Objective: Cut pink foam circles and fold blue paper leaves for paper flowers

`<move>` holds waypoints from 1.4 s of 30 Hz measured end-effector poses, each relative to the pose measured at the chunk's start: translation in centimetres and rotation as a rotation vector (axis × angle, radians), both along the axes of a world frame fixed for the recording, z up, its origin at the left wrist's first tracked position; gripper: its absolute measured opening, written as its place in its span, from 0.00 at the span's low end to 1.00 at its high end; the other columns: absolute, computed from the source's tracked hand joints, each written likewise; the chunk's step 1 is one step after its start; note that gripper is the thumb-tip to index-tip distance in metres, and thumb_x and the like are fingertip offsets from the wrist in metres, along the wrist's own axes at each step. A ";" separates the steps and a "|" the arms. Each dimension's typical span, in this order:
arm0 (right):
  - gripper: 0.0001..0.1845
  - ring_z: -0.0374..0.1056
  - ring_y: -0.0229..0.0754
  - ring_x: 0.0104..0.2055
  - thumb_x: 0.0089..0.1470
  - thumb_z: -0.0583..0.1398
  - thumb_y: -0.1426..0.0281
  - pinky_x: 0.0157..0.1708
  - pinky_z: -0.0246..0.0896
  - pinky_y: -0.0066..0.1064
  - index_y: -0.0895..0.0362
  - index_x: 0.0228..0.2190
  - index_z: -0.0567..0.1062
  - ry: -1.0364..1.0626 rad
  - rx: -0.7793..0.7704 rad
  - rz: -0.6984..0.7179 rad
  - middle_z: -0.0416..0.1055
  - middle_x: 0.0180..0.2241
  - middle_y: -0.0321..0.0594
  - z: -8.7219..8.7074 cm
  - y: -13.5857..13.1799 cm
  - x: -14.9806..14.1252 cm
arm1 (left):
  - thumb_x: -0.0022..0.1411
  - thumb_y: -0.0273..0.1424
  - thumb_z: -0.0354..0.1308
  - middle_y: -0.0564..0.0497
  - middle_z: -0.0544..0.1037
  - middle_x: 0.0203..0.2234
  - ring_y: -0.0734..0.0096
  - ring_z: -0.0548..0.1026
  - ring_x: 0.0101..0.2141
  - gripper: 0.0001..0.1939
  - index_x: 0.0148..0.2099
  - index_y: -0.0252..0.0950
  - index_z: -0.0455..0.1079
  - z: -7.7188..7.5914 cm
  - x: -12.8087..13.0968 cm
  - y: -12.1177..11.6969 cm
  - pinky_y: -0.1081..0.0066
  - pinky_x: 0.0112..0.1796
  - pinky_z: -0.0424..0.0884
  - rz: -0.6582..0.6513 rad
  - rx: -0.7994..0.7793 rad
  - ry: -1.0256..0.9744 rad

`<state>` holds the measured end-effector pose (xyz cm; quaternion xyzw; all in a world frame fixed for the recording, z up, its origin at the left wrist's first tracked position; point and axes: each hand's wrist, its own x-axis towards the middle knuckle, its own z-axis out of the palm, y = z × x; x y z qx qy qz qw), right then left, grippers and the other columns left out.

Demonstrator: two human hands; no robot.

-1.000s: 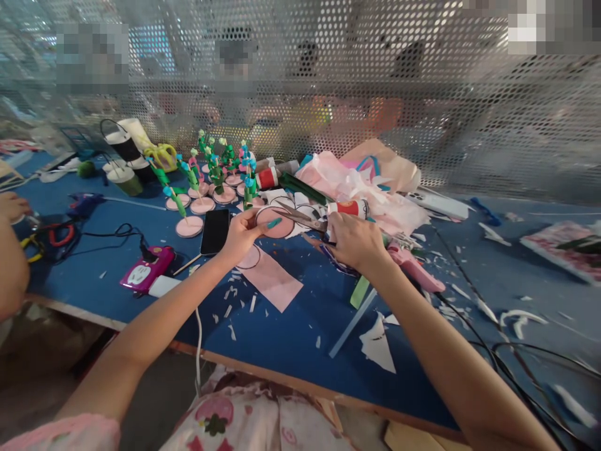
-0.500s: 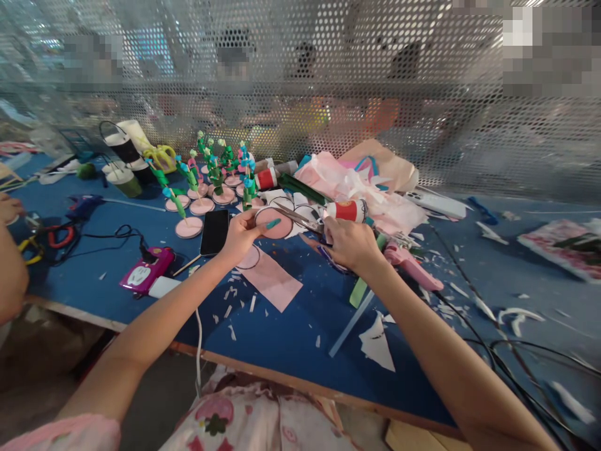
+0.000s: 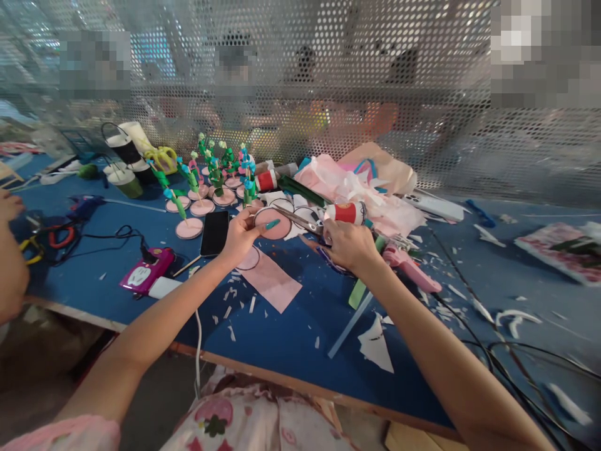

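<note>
The left hand [image 3: 243, 233] pinches a pink disc [image 3: 271, 228] between thumb and fingers; the right hand [image 3: 351, 243] is closed round scissors [image 3: 307, 222], one blade near the disc's one o'clock edge. From the disc, pink paper [image 3: 272, 285] lies at six o'clock, a phone [image 3: 215, 233] at nine.

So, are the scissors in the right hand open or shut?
Open: the scissors show two blades spread apart, one by the pink disc, the other lower.
</note>
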<state>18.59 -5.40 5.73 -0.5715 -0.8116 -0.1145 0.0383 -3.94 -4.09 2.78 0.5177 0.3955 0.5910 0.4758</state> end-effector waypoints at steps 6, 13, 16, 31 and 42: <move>0.32 0.69 0.52 0.33 0.57 0.44 0.48 0.26 0.48 0.32 0.62 0.43 0.69 -0.017 -0.008 -0.006 0.73 0.32 0.51 0.5 -0.2 -0.1 | 0.39 0.36 0.70 0.55 0.74 0.22 0.75 0.72 0.25 0.22 0.37 0.34 0.69 0.0 -0.1 0.3 0.75 0.27 0.71 0.002 0.061 0.040; 0.35 0.68 0.50 0.31 0.57 0.40 0.45 0.27 0.49 0.31 0.61 0.38 0.70 0.011 -0.040 -0.003 0.73 0.31 0.50 0.7 -0.2 -0.1 | 0.39 0.36 0.70 0.54 0.75 0.24 0.74 0.73 0.26 0.22 0.38 0.33 0.71 -0.3 -0.2 0.5 0.75 0.27 0.71 -0.018 0.074 0.046; 0.36 0.68 0.48 0.30 0.56 0.39 0.44 0.27 0.48 0.31 0.60 0.36 0.71 0.029 -0.038 0.005 0.74 0.30 0.49 0.5 -0.1 0.1 | 0.40 0.36 0.70 0.53 0.76 0.25 0.73 0.74 0.27 0.23 0.39 0.33 0.72 -0.6 -0.3 0.7 0.74 0.28 0.72 -0.019 0.080 0.049; 0.36 0.67 0.51 0.33 0.57 0.40 0.45 0.28 0.49 0.32 0.62 0.40 0.70 -0.032 -0.028 -0.009 0.72 0.33 0.52 0.9 0.0 0.3 | 0.43 0.37 0.69 0.51 0.77 0.30 0.71 0.74 0.31 0.22 0.40 0.34 0.70 -0.6 -0.6 0.9 0.75 0.29 0.71 0.038 0.143 0.107; 0.36 0.67 0.53 0.34 0.57 0.40 0.45 0.28 0.48 0.32 0.61 0.41 0.70 -0.025 0.026 -0.042 0.71 0.32 0.52 0.7 0.0 0.2 | 0.41 0.36 0.70 0.51 0.77 0.31 0.70 0.75 0.32 0.22 0.40 0.35 0.70 -0.5 -0.6 1.0 0.73 0.31 0.72 0.020 0.142 0.031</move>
